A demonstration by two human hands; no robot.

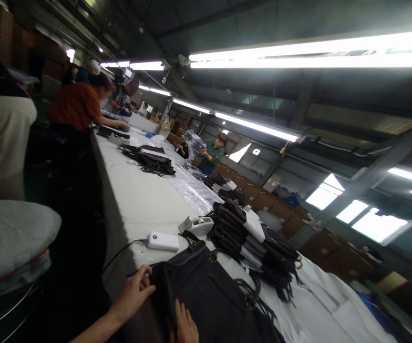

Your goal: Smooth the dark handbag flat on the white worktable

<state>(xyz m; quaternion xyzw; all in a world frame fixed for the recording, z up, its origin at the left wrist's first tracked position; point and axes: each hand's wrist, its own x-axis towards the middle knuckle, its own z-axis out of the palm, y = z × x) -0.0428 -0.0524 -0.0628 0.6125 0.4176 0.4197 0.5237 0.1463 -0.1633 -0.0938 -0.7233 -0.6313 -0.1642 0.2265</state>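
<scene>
A black bag (206,290) with brass-coloured rings and straps lies at the near end of the white table, cut off by the bottom of the view. At the bag's left edge is my left hand (134,291), fingers loosely curled and thumb apart, with nothing visible in its grasp. My right hand (186,324) rests with fingers stretched out on the bag's near side; its lower part is out of view. Just beyond the bag are a white power bank (163,241) with a black cable and a white tape dispenser (196,226).
A stack of folded dark bags (234,228) with white paper stands to the right. Another dark pile (149,159) lies farther along the table (141,195). A co-worker in orange (73,107) leans over the far left side. A padded grey-white seat (13,238) is at left.
</scene>
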